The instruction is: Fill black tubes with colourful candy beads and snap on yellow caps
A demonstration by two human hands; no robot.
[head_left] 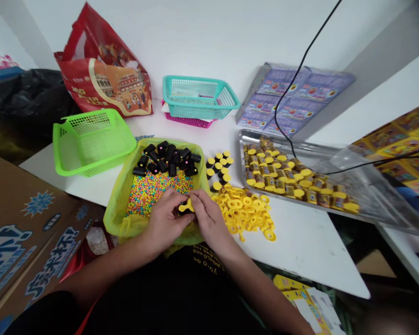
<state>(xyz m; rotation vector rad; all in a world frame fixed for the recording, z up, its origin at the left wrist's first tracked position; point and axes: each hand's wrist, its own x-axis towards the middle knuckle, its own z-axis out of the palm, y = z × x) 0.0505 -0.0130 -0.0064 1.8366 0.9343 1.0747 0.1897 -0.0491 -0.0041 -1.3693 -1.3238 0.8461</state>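
Over the front of a yellow-lined basket [113,218], my left hand [165,216] is closed around a small black container [185,212]. My right hand [207,216] pinches a yellow plastic cap [187,204] at the container's top; whether it is seated I cannot tell. The basket holds many small coloured candy balls [153,188], with several black containers [169,156] lying on them at the back. To the right is a loose pile of yellow caps [246,209]. Behind that pile stand several black containers with yellow tops [221,164].
A metal tray [243,160] at right holds rows of yellow-capped containers [286,172]. A green basket [94,144], a teal basket [200,100], a red bag [108,79] and purple boxes [282,100] stand behind. A black cable [282,95] hangs over the tray. Cardboard boxes [31,228] flank the left.
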